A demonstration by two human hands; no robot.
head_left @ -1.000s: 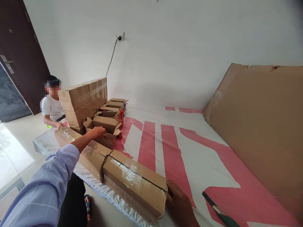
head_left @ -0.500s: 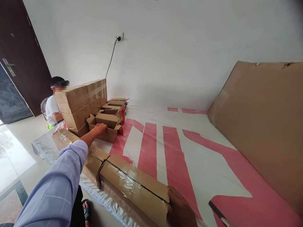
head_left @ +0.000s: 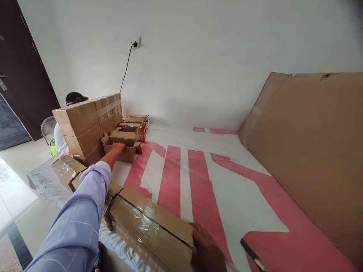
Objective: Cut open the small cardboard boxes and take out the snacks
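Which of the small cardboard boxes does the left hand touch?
The left hand touches the nearest small open box, with flaps up, in front of the row behind it.

One cam only, head-worn, looking fwd and down across the red-and-white sheet (head_left: 198, 177) toward the white wall (head_left: 198, 56). Near edge: left sleeve (head_left: 76, 226) and taped long box (head_left: 150, 226) fill the bottom, very close. Stacked cartons (head_left: 85, 124) sit mid-distance at left, leaning cardboard sheet (head_left: 312, 151) at right. No second view, so no overlap.
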